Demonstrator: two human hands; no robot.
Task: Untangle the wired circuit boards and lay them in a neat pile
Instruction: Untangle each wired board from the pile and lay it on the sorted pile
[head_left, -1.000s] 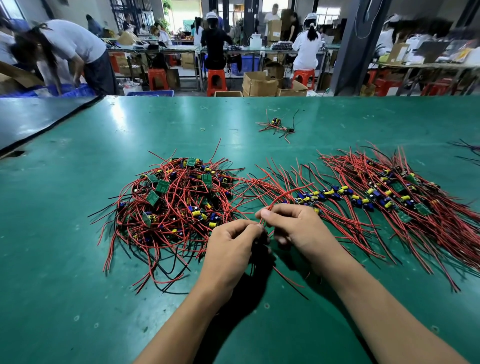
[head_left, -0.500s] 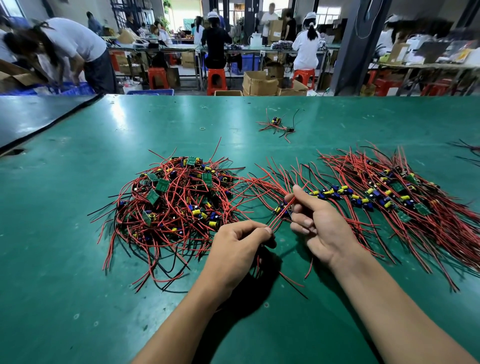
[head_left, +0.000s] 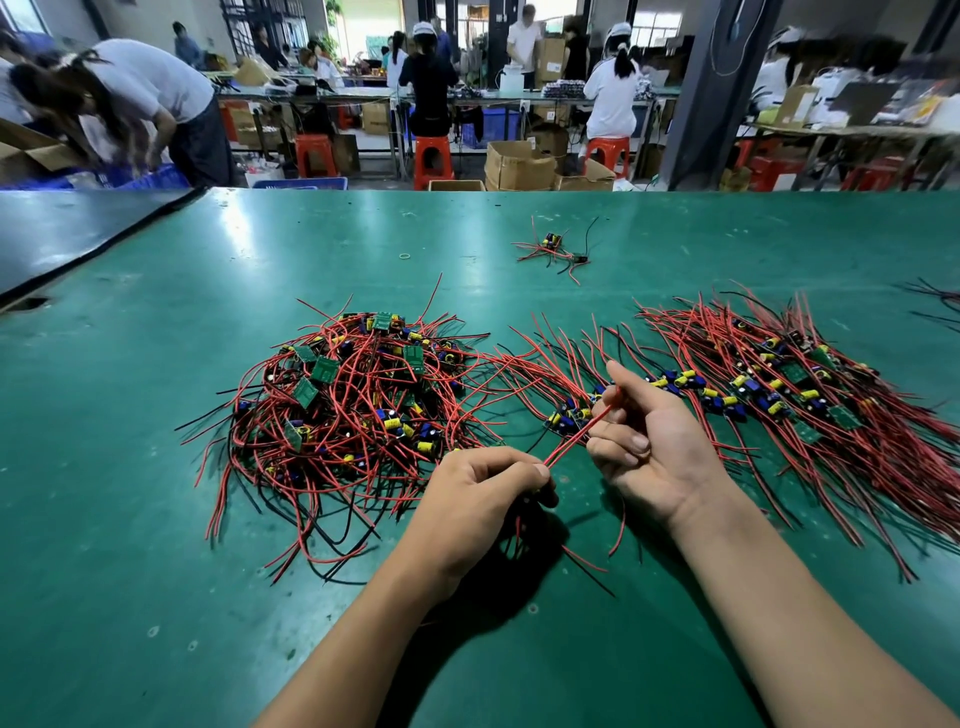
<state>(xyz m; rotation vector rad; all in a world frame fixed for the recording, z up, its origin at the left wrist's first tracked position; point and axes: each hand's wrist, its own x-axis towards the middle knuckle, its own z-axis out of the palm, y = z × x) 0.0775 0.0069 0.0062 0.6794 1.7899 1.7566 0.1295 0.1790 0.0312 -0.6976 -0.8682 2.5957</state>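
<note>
A tangled heap of small green circuit boards with red and black wires (head_left: 358, 405) lies on the green table, left of centre. To the right, a laid-out row of boards (head_left: 769, 389) has its wires fanned toward me. Between them, my left hand (head_left: 483, 493) pinches the near ends of red wires. My right hand (head_left: 644, 441), palm turned up, curls its fingers round the same red wires near a small board (head_left: 566, 418) with blue and yellow parts.
A lone wired board (head_left: 556, 249) lies farther back on the green table (head_left: 156, 519), near a small ring (head_left: 404, 256). More wires (head_left: 935, 301) poke in at the right edge. A dark table edge (head_left: 78, 260) runs at left. People work at benches beyond.
My right hand has turned palm up and moved right, drawing the red wires and a small board out from the tangle. My left hand stays put, pinching the wire ends.
</note>
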